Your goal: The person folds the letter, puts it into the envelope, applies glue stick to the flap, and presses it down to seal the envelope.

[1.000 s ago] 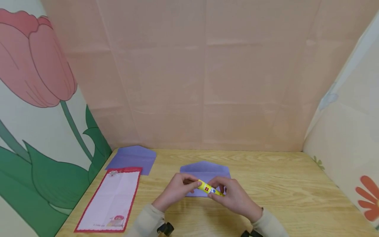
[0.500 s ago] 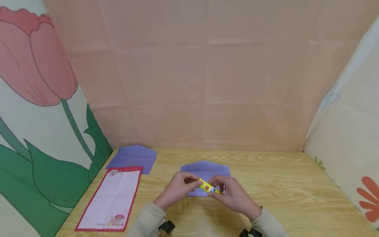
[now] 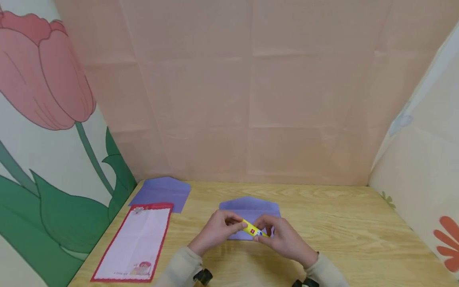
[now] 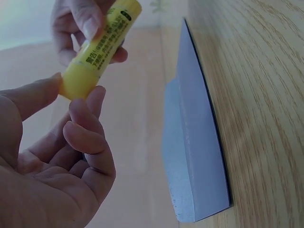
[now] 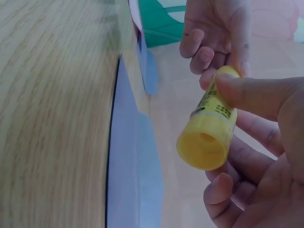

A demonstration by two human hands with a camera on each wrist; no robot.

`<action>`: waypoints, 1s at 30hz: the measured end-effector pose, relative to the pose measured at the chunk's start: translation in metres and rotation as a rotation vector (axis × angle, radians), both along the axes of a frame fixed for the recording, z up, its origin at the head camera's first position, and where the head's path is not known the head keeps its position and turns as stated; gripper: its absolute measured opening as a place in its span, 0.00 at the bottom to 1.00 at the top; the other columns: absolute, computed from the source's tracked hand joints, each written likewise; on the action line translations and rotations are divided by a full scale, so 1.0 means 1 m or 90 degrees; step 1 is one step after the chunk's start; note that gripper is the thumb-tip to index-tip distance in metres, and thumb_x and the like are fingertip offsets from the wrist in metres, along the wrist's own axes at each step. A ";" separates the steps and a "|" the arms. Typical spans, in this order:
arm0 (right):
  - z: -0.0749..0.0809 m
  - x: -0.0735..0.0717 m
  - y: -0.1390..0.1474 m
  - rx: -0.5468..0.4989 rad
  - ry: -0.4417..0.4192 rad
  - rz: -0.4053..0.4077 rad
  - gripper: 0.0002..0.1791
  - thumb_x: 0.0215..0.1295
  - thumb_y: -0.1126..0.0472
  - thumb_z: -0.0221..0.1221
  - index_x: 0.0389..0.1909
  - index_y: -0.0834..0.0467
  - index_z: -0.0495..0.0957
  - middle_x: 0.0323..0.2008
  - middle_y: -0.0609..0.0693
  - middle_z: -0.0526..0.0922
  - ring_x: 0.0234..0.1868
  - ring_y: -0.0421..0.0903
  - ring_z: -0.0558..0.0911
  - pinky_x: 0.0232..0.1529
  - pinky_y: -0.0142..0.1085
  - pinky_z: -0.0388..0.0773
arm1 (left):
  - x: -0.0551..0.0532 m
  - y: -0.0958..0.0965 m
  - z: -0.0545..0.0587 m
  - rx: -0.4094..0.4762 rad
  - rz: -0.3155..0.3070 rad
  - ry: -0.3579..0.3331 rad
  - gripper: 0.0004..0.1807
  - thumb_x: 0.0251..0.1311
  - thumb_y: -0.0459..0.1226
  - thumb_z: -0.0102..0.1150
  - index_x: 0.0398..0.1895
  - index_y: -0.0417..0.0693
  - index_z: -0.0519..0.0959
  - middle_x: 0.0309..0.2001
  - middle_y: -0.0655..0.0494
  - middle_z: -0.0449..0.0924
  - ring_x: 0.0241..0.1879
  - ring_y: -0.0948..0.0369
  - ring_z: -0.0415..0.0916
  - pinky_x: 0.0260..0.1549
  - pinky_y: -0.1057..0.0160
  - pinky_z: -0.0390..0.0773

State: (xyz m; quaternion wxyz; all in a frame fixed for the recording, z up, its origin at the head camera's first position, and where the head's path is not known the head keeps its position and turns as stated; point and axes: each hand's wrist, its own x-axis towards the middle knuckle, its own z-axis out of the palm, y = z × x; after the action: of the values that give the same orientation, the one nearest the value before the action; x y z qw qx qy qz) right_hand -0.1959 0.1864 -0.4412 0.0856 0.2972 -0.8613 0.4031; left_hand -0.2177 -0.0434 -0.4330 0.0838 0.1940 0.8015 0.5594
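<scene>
A yellow glue stick [image 3: 252, 229] with printed lettering is held above the purple envelope [image 3: 236, 215], tilted down to the right. My left hand [image 3: 215, 230] pinches its plain yellow end [image 4: 78, 81] between thumb and fingertips. With thumb and fingers, my right hand [image 3: 283, 237] grips the barrel [image 5: 216, 102] nearer the other end, whose hollow base [image 5: 204, 149] shows in the right wrist view. Both ends look covered; no glue is visible. Beneath the hands the envelope lies on the table, its flap [image 3: 249, 203] raised away from me, its lower part partly hidden by the hands.
At the left lies a red-bordered sheet of letter paper [image 3: 132, 243], overlapping a second purple envelope [image 3: 161, 195]. The wooden table [image 3: 344, 227] meets a pinkish cloth backdrop [image 3: 247, 99] behind, with flower-printed panels at both sides.
Both hands keep their hold on the glue stick above the envelope. Only a slight shift of the whole head view shows; the papers stay where they are.
</scene>
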 end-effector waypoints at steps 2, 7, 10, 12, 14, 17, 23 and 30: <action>-0.002 0.000 0.002 0.001 -0.013 0.004 0.14 0.55 0.62 0.73 0.40 0.46 0.81 0.31 0.37 0.83 0.26 0.36 0.74 0.25 0.32 0.73 | -0.001 0.001 -0.001 -0.002 -0.006 0.006 0.08 0.61 0.41 0.69 0.37 0.47 0.87 0.33 0.57 0.86 0.34 0.56 0.81 0.30 0.66 0.79; -0.006 0.001 0.003 0.031 -0.046 0.031 0.17 0.57 0.65 0.71 0.47 0.53 0.82 0.32 0.42 0.83 0.24 0.33 0.74 0.20 0.30 0.73 | -0.005 0.002 -0.004 -0.021 -0.046 0.017 0.12 0.61 0.43 0.68 0.42 0.46 0.87 0.33 0.58 0.86 0.34 0.58 0.82 0.32 0.66 0.80; -0.007 0.001 0.005 0.057 -0.054 0.023 0.14 0.59 0.64 0.69 0.46 0.53 0.82 0.32 0.42 0.83 0.24 0.33 0.73 0.20 0.30 0.72 | -0.007 0.002 -0.006 -0.041 -0.053 0.022 0.17 0.63 0.44 0.66 0.49 0.43 0.84 0.36 0.56 0.86 0.35 0.59 0.82 0.33 0.65 0.80; -0.008 0.000 0.008 0.070 -0.053 0.002 0.13 0.59 0.64 0.69 0.45 0.52 0.82 0.31 0.41 0.82 0.23 0.33 0.72 0.21 0.30 0.72 | -0.009 0.001 -0.008 -0.067 -0.035 0.033 0.20 0.63 0.44 0.66 0.54 0.42 0.82 0.37 0.55 0.86 0.35 0.60 0.82 0.32 0.64 0.81; -0.010 -0.001 0.011 0.077 -0.050 -0.026 0.14 0.58 0.63 0.70 0.45 0.51 0.81 0.31 0.40 0.82 0.23 0.34 0.72 0.21 0.30 0.71 | -0.010 -0.001 -0.009 -0.112 -0.003 0.055 0.21 0.62 0.44 0.67 0.54 0.42 0.81 0.38 0.53 0.86 0.35 0.60 0.81 0.32 0.62 0.81; -0.015 -0.004 0.018 0.073 -0.038 -0.062 0.16 0.56 0.64 0.71 0.44 0.52 0.79 0.30 0.40 0.81 0.24 0.34 0.73 0.24 0.30 0.73 | -0.016 -0.006 -0.013 -0.202 0.042 0.102 0.25 0.58 0.44 0.70 0.55 0.39 0.80 0.40 0.48 0.85 0.38 0.56 0.81 0.36 0.57 0.80; -0.021 -0.013 0.035 0.055 -0.045 -0.147 0.18 0.52 0.67 0.73 0.42 0.54 0.78 0.31 0.42 0.81 0.25 0.36 0.76 0.27 0.30 0.75 | -0.029 -0.013 -0.022 -0.345 0.103 0.125 0.39 0.46 0.42 0.79 0.60 0.34 0.75 0.46 0.43 0.78 0.43 0.50 0.76 0.44 0.49 0.79; -0.023 -0.021 0.055 0.042 -0.101 -0.273 0.20 0.53 0.66 0.72 0.46 0.59 0.77 0.37 0.48 0.82 0.29 0.41 0.80 0.29 0.31 0.78 | -0.037 -0.013 -0.028 -0.393 0.141 0.081 0.53 0.36 0.42 0.84 0.69 0.35 0.67 0.49 0.40 0.70 0.44 0.47 0.73 0.45 0.48 0.77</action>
State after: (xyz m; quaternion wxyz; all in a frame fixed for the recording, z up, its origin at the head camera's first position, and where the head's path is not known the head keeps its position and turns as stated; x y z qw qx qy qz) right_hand -0.2172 0.2419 -0.4645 0.0914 0.0777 -0.9214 0.3696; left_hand -0.2544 -0.0566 -0.4613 0.0269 0.1057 0.9530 0.2827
